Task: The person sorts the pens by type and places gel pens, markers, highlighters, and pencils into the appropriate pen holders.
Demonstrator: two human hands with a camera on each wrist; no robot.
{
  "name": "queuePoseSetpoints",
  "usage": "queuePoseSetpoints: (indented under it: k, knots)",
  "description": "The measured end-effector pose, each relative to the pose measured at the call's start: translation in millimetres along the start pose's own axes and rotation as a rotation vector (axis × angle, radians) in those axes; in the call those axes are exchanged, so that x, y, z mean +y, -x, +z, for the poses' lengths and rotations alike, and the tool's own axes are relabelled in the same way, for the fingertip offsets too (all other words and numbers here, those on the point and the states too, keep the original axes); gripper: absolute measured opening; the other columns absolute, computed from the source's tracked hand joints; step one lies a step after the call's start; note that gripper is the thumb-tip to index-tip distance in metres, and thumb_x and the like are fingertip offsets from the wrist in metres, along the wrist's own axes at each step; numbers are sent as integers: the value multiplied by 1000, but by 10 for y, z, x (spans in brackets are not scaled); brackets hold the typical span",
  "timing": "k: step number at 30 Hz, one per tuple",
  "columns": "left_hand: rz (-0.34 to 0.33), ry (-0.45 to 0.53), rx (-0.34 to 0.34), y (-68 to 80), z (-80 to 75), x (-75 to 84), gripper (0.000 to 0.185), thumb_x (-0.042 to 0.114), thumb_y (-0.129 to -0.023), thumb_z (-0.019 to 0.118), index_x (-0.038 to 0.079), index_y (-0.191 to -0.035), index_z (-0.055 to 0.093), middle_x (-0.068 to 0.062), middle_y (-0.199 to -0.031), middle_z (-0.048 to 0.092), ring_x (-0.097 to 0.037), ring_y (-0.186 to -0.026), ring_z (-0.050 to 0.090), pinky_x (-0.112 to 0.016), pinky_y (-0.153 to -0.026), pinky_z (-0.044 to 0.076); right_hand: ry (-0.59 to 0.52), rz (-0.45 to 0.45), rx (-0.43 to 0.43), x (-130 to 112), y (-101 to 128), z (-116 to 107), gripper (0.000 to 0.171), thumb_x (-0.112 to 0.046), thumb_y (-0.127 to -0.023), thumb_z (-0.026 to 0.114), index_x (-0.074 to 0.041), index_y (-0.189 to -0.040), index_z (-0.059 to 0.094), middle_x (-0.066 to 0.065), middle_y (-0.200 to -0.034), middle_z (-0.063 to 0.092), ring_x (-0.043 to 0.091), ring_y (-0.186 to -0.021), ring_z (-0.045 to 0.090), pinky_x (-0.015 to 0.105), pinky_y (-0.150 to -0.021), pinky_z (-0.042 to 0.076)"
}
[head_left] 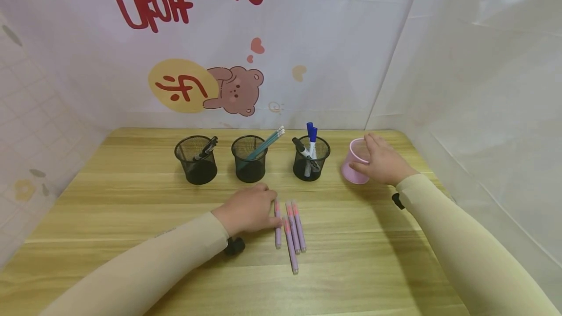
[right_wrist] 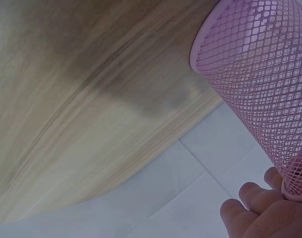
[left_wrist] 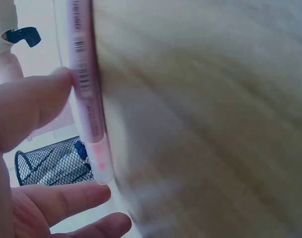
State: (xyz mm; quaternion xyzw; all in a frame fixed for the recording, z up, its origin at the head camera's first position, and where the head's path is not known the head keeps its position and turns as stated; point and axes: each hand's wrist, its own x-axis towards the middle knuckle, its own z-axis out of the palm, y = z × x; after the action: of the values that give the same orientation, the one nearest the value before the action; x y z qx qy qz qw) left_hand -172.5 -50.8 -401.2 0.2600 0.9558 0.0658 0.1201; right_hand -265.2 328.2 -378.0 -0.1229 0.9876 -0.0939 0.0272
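- Where four purple highlighters (head_left: 290, 230) lie side by side near the front of the wooden table (head_left: 131, 194), the left hand (head_left: 250, 211) rests beside them, fingers relaxed and touching the leftmost pen (left_wrist: 86, 94).
- At the row's right end, the right hand (head_left: 383, 162) grips the pink mesh cup (head_left: 356, 162), fingers curled over its rim.
- Three black mesh cups (head_left: 250, 160) holding pens stand behind.
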Motion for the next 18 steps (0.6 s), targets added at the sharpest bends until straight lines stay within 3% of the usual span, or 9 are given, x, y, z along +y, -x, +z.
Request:
queuePoseSetpoints:
  k: [8, 16, 18]
  knots:
    - [-14, 21, 14, -1, -21, 16, 67, 56, -91, 75, 7, -136, 68, -6, -119, 69, -19, -106, 62, -39, -96, 55, -19, 7, 8, 4, 6, 1, 110, -63, -97, 64, 8, -165, 13, 35, -170, 14, 55, -158, 15, 69, -127, 18]
    - [-92, 173, -81, -69, -29, 2, 68, 43, -92, 76, 10, -149, 58, -6, -141, 68, -20, -111, 65, -42, -105, 54, -24, 17, -7, -17, 15, -10, 111, -65, -97, 63, 6, -166, 11, 35, -171, 12, 56, -157, 16, 70, -126, 20]
    - [-107, 202, -97, -86, -35, -8, 71, 42, -92, 77, 12, -153, 54, -7, -149, 64, -20, -119, 64, -43, -109, 52, -27, 17, -8, -22, 13, -13, 111, -64, -97, 63, 6, -166, 11, 34, -171, 12, 56, -157, 16, 70, -126, 20]
